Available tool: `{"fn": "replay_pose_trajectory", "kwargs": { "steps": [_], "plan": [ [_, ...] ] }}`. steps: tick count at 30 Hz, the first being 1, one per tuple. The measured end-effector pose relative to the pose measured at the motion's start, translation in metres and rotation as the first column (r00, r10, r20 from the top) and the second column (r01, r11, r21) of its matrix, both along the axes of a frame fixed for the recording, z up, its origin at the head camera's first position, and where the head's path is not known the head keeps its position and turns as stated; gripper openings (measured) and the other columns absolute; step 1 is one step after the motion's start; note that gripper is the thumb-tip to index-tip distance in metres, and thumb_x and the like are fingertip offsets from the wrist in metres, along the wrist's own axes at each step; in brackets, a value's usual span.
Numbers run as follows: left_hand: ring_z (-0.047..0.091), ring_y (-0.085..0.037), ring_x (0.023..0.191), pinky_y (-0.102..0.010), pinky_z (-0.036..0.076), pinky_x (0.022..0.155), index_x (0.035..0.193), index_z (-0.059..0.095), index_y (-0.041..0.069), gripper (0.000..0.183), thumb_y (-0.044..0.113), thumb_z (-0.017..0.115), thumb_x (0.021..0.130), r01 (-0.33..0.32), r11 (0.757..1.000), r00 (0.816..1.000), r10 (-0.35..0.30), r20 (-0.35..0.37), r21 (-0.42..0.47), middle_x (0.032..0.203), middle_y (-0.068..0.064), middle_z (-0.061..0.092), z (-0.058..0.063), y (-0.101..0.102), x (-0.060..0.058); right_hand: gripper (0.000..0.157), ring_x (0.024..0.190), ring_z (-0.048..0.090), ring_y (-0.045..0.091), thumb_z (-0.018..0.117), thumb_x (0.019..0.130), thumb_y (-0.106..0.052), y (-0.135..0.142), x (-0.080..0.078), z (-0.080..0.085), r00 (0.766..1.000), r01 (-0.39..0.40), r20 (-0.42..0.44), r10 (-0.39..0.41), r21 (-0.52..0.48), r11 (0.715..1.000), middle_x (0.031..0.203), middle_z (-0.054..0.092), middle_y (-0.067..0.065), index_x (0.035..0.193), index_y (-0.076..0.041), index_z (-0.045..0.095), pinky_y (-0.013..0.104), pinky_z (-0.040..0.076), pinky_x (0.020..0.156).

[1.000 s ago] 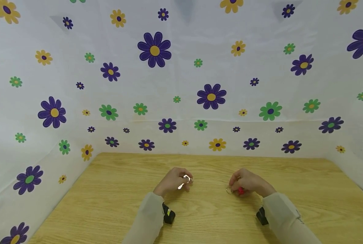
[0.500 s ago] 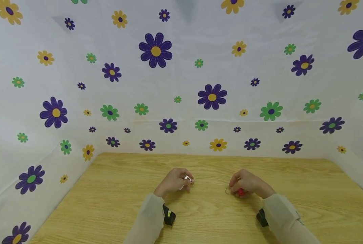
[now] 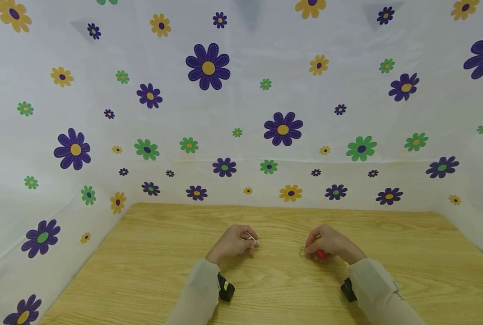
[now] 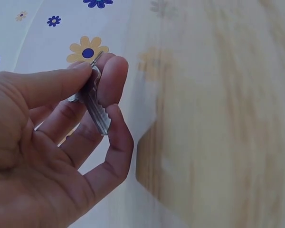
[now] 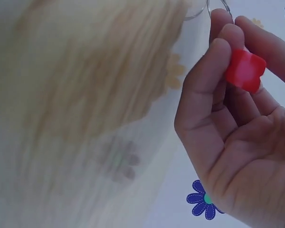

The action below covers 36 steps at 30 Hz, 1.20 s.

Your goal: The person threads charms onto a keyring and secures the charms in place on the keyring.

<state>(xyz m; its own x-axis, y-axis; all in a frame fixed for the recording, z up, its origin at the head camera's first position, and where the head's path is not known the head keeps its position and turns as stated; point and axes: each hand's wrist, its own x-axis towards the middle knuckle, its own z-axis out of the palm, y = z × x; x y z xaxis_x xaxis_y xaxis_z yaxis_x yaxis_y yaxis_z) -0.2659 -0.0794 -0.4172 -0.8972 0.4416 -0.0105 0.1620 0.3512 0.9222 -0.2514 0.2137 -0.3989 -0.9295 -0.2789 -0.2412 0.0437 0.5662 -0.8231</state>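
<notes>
My left hand [image 3: 232, 243] pinches a silver key [image 4: 96, 108] between thumb and index finger. Its toothed blade points down towards the curled fingers in the left wrist view, and a thin ring [image 3: 259, 243] pokes out past the fingertips. To the right, my right hand [image 3: 332, 243] grips a keychain with a small red flower-like charm [image 5: 246, 70]. The charm shows between the fingers and the palm. From the fingertips a thin metal split ring [image 3: 302, 253] sticks out towards the left hand. A gap of bare tabletop separates the two hands.
Both hands are over a light wood-grain table [image 3: 152, 253]. A white sheet [image 3: 241, 104] printed with purple, yellow and green flowers rises behind the table and along both sides. Black wrist cameras sit below each sleeve.
The key in my left hand has turned, losing its bright glare, and its ring stands out more past the fingertips. My right hand has hardly moved; its ring has shifted slightly.
</notes>
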Motion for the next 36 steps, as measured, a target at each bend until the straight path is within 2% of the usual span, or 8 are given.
{"fn": "replay_pose_trajectory", "kwargs": {
  "steps": [6, 11, 17, 26, 31, 36],
  "plan": [
    [0.07, -0.028, 0.067, -0.025, 0.045, 0.057, 0.11, 0.064, -0.007, 0.012, -0.007, 0.057, 0.099, 0.007, 1.0, 1.0, -0.007, 0.006, 0.018, 0.09, -0.016, 0.074, 0.0012, 0.0012, 0.0006, 0.003, 0.054, 0.052, 0.011, 0.069, 0.087, 0.001, 0.0022, -0.0001, 0.0019, 0.999, -0.012, -0.03, 0.012, -0.011, 1.0, 0.065, 0.061, 0.003, 0.085, 0.003, 0.068, 0.024, 0.042, 0.049],
    [0.071, -0.03, 0.069, -0.027, 0.051, 0.061, 0.121, 0.058, -0.011, 0.022, -0.007, 0.057, 0.099, -0.002, 1.0, 1.0, 0.002, 0.005, 0.03, 0.094, -0.019, 0.074, 0.002, 0.0021, 0.0025, 0.004, 0.056, 0.05, 0.013, 0.066, 0.087, 0.001, 0.004, 0.0002, 0.0044, 0.999, -0.008, -0.053, 0.008, 0.005, 1.0, 0.07, 0.062, 0.003, 0.089, 0.002, 0.069, 0.026, 0.043, 0.05],
    [0.072, -0.027, 0.069, -0.026, 0.052, 0.061, 0.11, 0.065, -0.012, 0.014, -0.003, 0.059, 0.1, 0.001, 1.0, 1.0, -0.001, -0.005, 0.007, 0.095, -0.017, 0.075, 0.0017, 0.0028, 0.0028, 0.005, 0.057, 0.05, 0.015, 0.067, 0.087, -0.001, 0.0036, 0.0017, 0.007, 0.998, -0.001, -0.057, 0.001, 0.007, 1.0, 0.07, 0.063, 0.005, 0.09, 0.002, 0.069, 0.026, 0.042, 0.05],
    [0.071, -0.022, 0.067, -0.024, 0.049, 0.06, 0.106, 0.067, -0.008, 0.011, -0.002, 0.06, 0.1, 0.011, 1.0, 1.0, -0.011, 0.001, -0.005, 0.091, -0.014, 0.075, 0.0013, 0.005, 0.0028, 0.009, 0.058, 0.052, 0.014, 0.071, 0.088, -0.005, 0.0002, 0.0026, 0.0051, 1.0, -0.001, -0.02, 0.0, -0.069, 0.998, 0.071, 0.065, 0.006, 0.093, 0.002, 0.068, 0.026, 0.042, 0.052],
    [0.071, -0.024, 0.068, -0.024, 0.047, 0.059, 0.107, 0.066, -0.008, 0.011, -0.003, 0.059, 0.1, 0.006, 1.0, 1.0, -0.006, 0.015, -0.001, 0.091, -0.014, 0.075, 0.0029, 0.006, 0.0044, 0.008, 0.056, 0.053, 0.013, 0.071, 0.091, -0.005, -0.002, 0.0021, 0.0035, 1.0, 0.006, -0.021, -0.008, -0.093, 0.996, 0.081, 0.072, 0.008, 0.092, 0.002, 0.068, 0.025, 0.045, 0.053],
    [0.072, -0.025, 0.068, -0.024, 0.045, 0.058, 0.107, 0.066, -0.008, 0.011, -0.004, 0.059, 0.1, 0.006, 1.0, 1.0, -0.006, 0.019, 0.004, 0.09, -0.014, 0.075, 0.0034, 0.0062, 0.005, 0.006, 0.054, 0.054, 0.011, 0.069, 0.092, -0.003, -0.0032, 0.0016, 0.0032, 0.999, 0.007, -0.045, -0.011, -0.087, 0.996, 0.083, 0.074, 0.01, 0.09, 0.003, 0.068, 0.024, 0.046, 0.051]
  ]
}}
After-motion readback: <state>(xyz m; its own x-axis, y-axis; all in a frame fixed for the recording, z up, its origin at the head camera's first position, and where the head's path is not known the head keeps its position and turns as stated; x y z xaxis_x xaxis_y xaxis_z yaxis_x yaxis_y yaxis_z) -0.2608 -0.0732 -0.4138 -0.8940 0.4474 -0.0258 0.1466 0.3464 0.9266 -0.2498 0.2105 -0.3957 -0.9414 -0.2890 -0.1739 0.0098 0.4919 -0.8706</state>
